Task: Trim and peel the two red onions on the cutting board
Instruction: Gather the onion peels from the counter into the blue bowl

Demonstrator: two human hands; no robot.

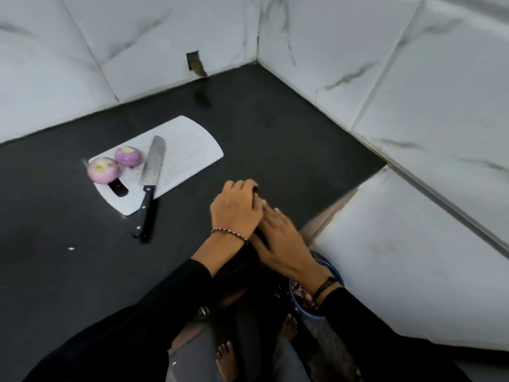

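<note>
Near onion (103, 170), far onion (128, 157) sit peeled on board (190, 147), knife (151, 175) alongside. Left hand (236, 209) curled over right fingers, grip unclear. Right hand (279, 245) flat, fingers straight, above bin (309, 315).

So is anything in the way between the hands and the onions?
Yes: the knife lies on the cutting board right beside the two red onions, on the side facing the left hand and right hand.

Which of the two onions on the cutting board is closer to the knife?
The rear onion, which sits right beside the blade of the knife. The front onion sits farther left, by the handle slot of the cutting board.
</note>
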